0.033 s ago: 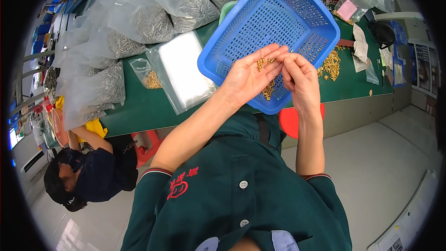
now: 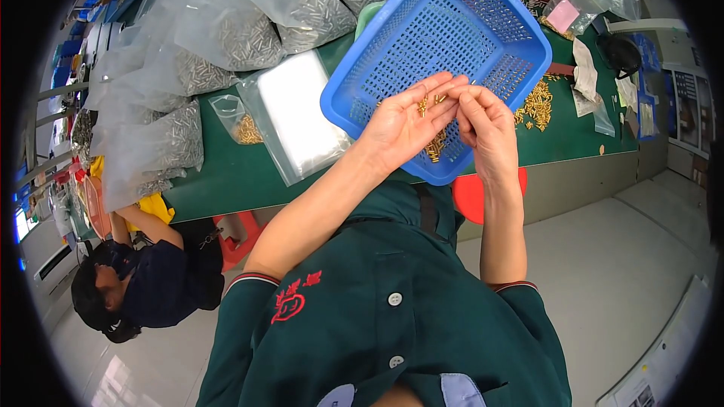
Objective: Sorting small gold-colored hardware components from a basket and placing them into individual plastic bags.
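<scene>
Head view: handling of small brass pieces (image 2: 423,105) looks partway along; a few lie on the left hand (image 2: 398,126), a small brass cluster (image 2: 435,149) sits in the near end of the blue basket (image 2: 337,109), most of whose floor shows bare. Loose brass heap (image 2: 537,105) on the green table (image 2: 562,149), right of the basket, seems left to handle; can't tell if checked or not. Pose: left palm up, flat and slightly cupped over the basket, fingers pointing right; right hand (image 2: 489,124) at the left fingertips, thumb and fingers bent inward, can't tell if clamped on a piece. Hands together at the fingertips, wrists apart, both forearms reaching up from the body.
</scene>
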{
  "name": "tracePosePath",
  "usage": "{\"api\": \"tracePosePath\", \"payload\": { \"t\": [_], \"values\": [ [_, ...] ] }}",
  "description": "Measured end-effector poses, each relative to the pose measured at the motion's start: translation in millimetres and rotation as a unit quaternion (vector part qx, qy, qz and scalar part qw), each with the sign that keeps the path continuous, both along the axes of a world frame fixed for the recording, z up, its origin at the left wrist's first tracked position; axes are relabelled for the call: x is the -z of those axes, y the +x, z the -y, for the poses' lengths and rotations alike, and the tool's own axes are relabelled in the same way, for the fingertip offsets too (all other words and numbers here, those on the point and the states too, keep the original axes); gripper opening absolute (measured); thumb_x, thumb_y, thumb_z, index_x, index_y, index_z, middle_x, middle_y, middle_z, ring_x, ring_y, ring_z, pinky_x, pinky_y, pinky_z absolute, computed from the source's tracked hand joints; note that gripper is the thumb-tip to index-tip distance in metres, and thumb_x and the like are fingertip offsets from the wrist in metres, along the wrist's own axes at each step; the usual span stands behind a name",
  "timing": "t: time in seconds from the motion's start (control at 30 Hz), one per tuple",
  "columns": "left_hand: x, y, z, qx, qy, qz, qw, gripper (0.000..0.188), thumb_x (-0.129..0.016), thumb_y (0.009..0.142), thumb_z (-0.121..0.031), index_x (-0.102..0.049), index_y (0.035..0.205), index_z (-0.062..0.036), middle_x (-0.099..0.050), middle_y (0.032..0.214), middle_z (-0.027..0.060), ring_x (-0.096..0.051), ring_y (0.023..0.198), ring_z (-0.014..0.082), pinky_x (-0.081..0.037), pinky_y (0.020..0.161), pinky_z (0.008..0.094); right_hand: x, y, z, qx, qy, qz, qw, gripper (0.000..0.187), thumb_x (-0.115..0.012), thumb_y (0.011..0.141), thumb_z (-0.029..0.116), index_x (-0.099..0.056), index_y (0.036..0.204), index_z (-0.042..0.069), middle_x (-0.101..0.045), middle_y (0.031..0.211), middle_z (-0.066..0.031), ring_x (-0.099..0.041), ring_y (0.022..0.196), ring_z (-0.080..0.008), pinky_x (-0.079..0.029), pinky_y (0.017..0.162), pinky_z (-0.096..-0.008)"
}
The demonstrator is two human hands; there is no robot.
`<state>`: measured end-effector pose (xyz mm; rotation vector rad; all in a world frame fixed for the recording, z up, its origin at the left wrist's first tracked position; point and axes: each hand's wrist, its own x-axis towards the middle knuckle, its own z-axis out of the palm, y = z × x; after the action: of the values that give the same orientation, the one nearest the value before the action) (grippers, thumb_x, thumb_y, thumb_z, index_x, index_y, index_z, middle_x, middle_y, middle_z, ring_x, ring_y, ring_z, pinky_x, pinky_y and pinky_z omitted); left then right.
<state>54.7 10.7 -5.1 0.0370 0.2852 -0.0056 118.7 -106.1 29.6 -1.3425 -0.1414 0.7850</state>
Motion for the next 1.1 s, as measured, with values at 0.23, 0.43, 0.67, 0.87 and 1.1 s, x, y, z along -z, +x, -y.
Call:
{"api": "tracePosePath", "payload": {
  "t": [0.23,0.43,0.67,0.87,1.1],
  "values": [
    [-10,-5,-1,-0.010,0.034,0.002,0.999,0.043,-0.038,0.087,-0.007,-0.024,0.125,0.0081,-0.030,0.130,0.0226,-0.039,0.117,0.0284,-0.036,0.098,0.0355,43,14,11,0.122,0.126,-0.278,0.945,0.020,-0.040,0.087,0.020,-0.051,0.089,0.004,-0.050,0.066,-0.0013,-0.040,0.049,-0.0075,-0.031,0.042,-0.0205],
    [-8,-8,4,0.054,0.127,0.019,0.990,0.044,-0.038,0.089,-0.012,-0.024,0.128,0.0030,-0.033,0.131,0.0176,-0.056,0.093,0.0186,-0.047,0.081,0.0280,47,-9,-14,0.109,0.118,-0.351,0.922,0.026,-0.034,0.090,0.026,-0.051,0.088,0.006,-0.056,0.081,-0.0022,-0.055,0.071,-0.0080,-0.048,0.057,-0.0213],
    [-13,-8,1,0.099,0.174,0.028,0.979,0.047,-0.040,0.087,-0.011,-0.022,0.129,0.0042,-0.032,0.132,0.0185,-0.055,0.098,0.0215,-0.045,0.085,0.0299,59,-9,-5,0.072,0.174,-0.355,0.916,0.026,-0.033,0.090,0.023,-0.049,0.097,0.004,-0.056,0.090,-0.0055,-0.057,0.077,-0.0112,-0.051,0.064,-0.0224],
    [-13,-8,-2,0.047,-0.003,0.033,0.998,0.049,-0.036,0.083,-0.006,-0.021,0.128,0.0072,-0.022,0.135,0.0223,-0.026,0.125,0.0316,-0.028,0.102,0.0378,49,-6,-1,0.089,0.150,-0.371,0.912,0.030,-0.030,0.091,0.021,-0.045,0.109,0.002,-0.055,0.101,-0.0093,-0.055,0.091,-0.0178,-0.048,0.079,-0.0320],
    [-21,-9,-3,0.036,-0.092,0.046,0.994,0.050,-0.034,0.083,-0.008,-0.020,0.128,0.0082,-0.017,0.137,0.0225,-0.018,0.128,0.0311,-0.021,0.105,0.0398,54,-5,4,0.095,0.148,-0.402,0.898,0.030,-0.029,0.091,0.020,-0.044,0.108,0.002,-0.053,0.105,-0.0094,-0.053,0.095,-0.0184,-0.046,0.082,-0.0335]
  ]
}}
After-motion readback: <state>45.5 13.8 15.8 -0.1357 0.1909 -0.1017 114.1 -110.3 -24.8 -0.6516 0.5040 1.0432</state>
